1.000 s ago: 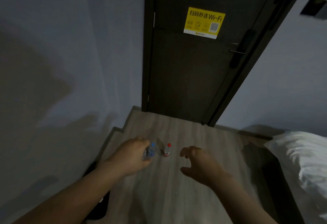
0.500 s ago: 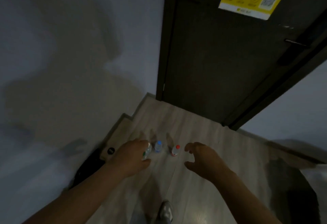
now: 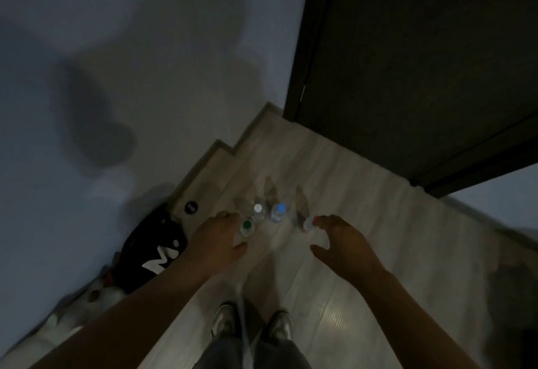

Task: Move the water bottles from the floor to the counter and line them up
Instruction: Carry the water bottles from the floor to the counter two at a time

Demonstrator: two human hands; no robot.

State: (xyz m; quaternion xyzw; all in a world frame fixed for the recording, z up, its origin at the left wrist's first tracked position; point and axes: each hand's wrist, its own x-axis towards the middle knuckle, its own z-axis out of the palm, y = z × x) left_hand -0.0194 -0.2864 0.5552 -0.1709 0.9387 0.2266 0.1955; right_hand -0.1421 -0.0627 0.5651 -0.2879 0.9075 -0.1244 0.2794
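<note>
Several small clear water bottles stand upright on the pale wood floor, seen from above: a green-capped bottle (image 3: 247,227), a white-capped bottle (image 3: 258,211), a blue-capped bottle (image 3: 279,212) and a red-capped bottle (image 3: 311,222). My left hand (image 3: 217,242) reaches down beside the green-capped bottle, its fingers spread around it; whether they touch it is unclear. My right hand (image 3: 342,242) hovers with spread, curved fingers, its fingertips at the red-capped bottle. Neither hand grips anything. No counter is in view.
A dark door (image 3: 422,57) closes off the far right. A grey wall (image 3: 131,63) runs along the left. A black bag with white lettering (image 3: 151,252) lies at the wall's foot, with a round black object (image 3: 191,207) beside it. My shoes (image 3: 250,323) stand below the bottles.
The view has tilted further down and closed in on the floor. Both hands have lowered toward the bottles, and the white-capped and green-capped bottles now show clearly.
</note>
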